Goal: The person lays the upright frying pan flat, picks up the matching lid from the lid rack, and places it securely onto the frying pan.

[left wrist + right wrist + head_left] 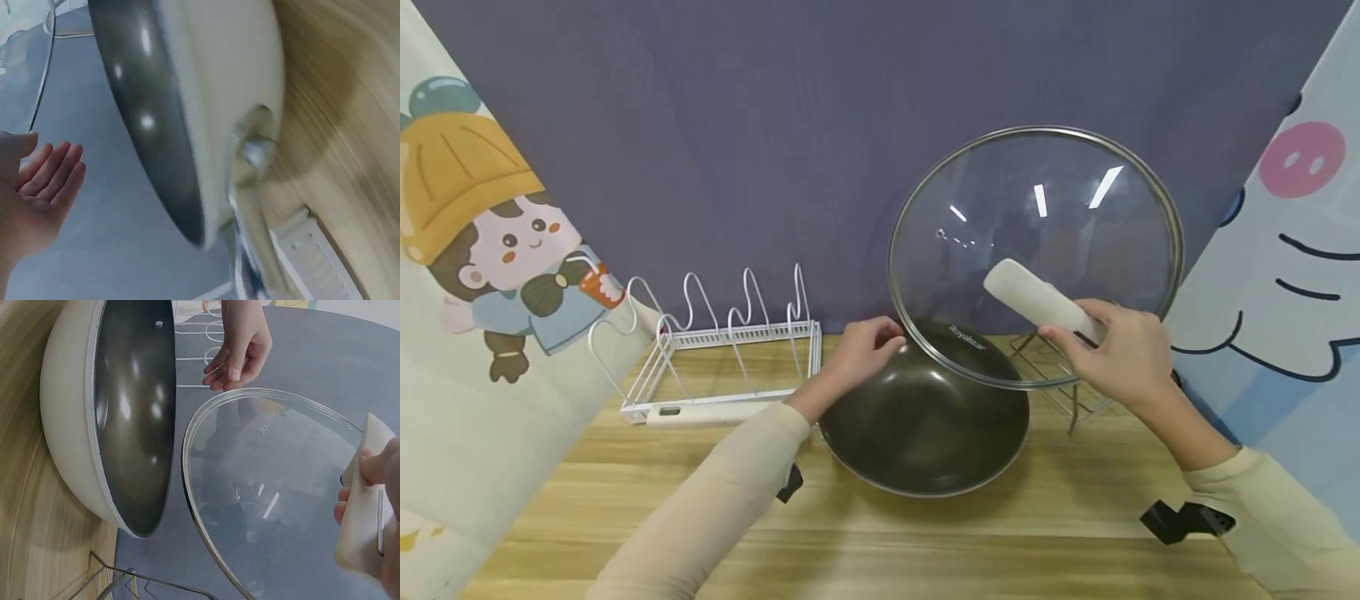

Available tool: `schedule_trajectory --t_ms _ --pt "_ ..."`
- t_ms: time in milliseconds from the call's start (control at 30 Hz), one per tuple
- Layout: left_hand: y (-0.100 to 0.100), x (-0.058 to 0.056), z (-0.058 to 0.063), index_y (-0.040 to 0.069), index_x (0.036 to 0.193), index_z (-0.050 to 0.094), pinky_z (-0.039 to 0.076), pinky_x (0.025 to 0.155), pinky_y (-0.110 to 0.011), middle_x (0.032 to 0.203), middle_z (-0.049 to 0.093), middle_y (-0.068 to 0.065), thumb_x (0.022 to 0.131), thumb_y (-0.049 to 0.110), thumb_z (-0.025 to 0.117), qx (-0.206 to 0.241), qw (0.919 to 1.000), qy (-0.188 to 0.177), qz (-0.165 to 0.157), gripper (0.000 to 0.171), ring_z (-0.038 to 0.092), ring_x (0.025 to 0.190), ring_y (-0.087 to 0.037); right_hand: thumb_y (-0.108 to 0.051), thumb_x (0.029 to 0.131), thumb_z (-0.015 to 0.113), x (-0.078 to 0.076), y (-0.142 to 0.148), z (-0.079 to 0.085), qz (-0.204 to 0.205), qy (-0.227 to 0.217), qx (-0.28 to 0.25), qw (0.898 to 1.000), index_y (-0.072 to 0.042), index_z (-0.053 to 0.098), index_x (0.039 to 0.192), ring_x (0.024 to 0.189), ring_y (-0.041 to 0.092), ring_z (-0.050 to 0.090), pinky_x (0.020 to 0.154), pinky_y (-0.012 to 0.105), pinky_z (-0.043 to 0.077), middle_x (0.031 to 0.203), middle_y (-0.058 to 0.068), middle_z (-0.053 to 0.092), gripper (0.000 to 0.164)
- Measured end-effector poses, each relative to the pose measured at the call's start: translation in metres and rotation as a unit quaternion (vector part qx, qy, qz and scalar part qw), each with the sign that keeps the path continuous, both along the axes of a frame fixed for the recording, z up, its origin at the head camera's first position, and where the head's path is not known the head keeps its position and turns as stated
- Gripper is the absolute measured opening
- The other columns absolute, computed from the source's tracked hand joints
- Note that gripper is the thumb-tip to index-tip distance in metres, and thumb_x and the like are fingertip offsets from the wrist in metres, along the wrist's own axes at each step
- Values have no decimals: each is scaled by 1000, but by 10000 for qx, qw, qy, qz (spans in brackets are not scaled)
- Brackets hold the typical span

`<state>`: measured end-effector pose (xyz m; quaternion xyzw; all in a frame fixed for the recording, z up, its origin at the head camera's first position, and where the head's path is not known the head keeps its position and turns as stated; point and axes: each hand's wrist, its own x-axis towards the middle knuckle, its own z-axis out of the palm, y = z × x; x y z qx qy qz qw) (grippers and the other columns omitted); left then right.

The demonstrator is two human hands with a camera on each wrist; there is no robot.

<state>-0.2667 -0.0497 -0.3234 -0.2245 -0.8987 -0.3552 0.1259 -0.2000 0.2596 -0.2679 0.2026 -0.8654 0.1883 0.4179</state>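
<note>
Head view: your right hand wraps the handle of the glass lid, tilted up, apart from and above the pan. Handle's long axis slants down-right into your palm. Left hand has loosely bent fingers, grips nothing, sits just beside the lid's left rim; can't tell if touching. Pan's open side faces up, only glints inside. White rack left, metal rack right.
</note>
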Motion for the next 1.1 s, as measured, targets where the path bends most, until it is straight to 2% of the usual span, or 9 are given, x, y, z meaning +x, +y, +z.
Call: schedule_trajectory --t_ms 200,367,500,567,800,933,1100 --pt "-13 5 -4 2 104 67 56 90 -36 101 74 -10 90 12 63 -392 9989 209 -153 18 70 95 -23 -60 80 66 0 -1 2 -51 -139 -66 9999 2 72 94 43 23 51 38 21 29 68 23 69 64" --pt "-24 11 -7 4 108 66 55 92 -37 105 73 -9 90 15 64 -887 9959 128 -106 22 69 98 -23 -55 80 69 -1 -3 2 -41 -242 -1 9997 1 72 92 45 25 53 40 24 30 68 22 69 58" --pt "-32 15 -8 4 112 64 54 93 -40 108 72 -10 90 17 63 -1136 9935 -91 -63 25 68 102 -25 -52 80 71 0 -5 2 -95 -322 9 9994 1 72 93 47 27 55 41 25 31 70 22 70 55" --pt "-37 17 -8 3 113 63 53 95 -41 111 71 -12 91 17 63 -1112 9936 -194 -55 26 67 104 -26 -50 79 73 0 -6 2 -125 -395 -14 9991 -1 72 93 47 27 55 42 25 31 70 21 70 52" --pt "-59 26 -4 -3 114 61 52 96 -44 112 69 -18 92 14 61 -572 9978 -343 -26 28 66 104 -30 -42 75 77 1 -9 2 -279 -719 -32 9970 -5 73 94 50 25 53 43 25 30 69 19 69 42" --pt "-72 30 -4 -2 112 63 51 96 -47 109 70 -18 91 15 62 -630 9976 -234 136 28 66 102 -31 -42 76 77 1 -11 1 -339 -858 32 9957 -4 73 96 50 25 53 43 25 31 69 19 69 43" --pt "-90 36 -7 -1 111 64 50 96 -50 109 70 -17 92 19 62 -762 9964 -286 258 28 65 103 -32 -46 77 76 2 -12 -1 -356 -933 73 9950 -4 73 97 49 23 52 42 25 31 68 19 69 47"
